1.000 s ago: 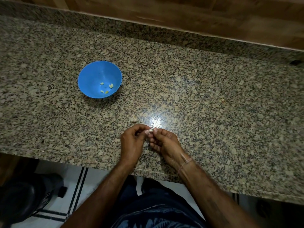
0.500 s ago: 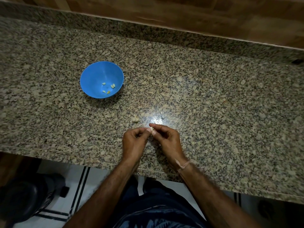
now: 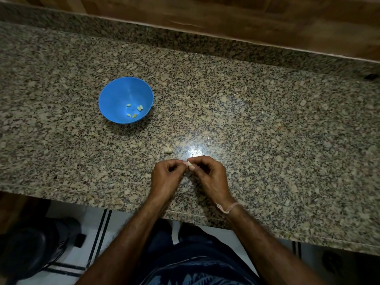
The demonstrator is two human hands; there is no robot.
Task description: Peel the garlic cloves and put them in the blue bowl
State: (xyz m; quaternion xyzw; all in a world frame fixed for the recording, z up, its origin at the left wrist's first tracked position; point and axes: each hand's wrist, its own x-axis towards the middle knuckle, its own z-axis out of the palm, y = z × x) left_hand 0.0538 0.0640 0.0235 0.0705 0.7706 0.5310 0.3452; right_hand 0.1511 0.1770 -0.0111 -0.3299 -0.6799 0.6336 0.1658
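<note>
**Clove held at both hands' fingertips; bowl stands apart to the left**

Hands: The left hand (image 3: 166, 178) and right hand (image 3: 210, 178) meet over the near part of the counter (image 3: 277, 130), just inside its front edge. Both have their fingers curled inward, knuckles up. Their thumb and forefinger tips come together on one small pale clove (image 3: 189, 163). Each hand pinches it from its own side, and neither carries anything else that can be seen. The clove is raised off the stone or just above it; which, I cannot tell. It is too small to judge how much skin is left on it.

Bowl: The blue bowl (image 3: 115, 95) sits upright on the counter, well apart from the hands, to their left and farther back. A few peeled cloves (image 3: 134, 115) lie loose on its floor, toward the side nearer the hands. Nothing touches the bowl.

Counter: Speckled granite with a bright glare spot just beyond the fingertips. A pale scrap (image 3: 168, 150) lies beside that spot, on its left, and a smaller one (image 3: 208, 143) on its right. Whether these are skins or cloves cannot be told.

Other: A thin thread (image 3: 229, 208) circles the right wrist. A wood panel (image 3: 226, 15) runs behind the counter's raised back edge. Below the front edge, a white floor (image 3: 82, 223) with dark stripes and a black object (image 3: 30, 249) at lower left.
</note>
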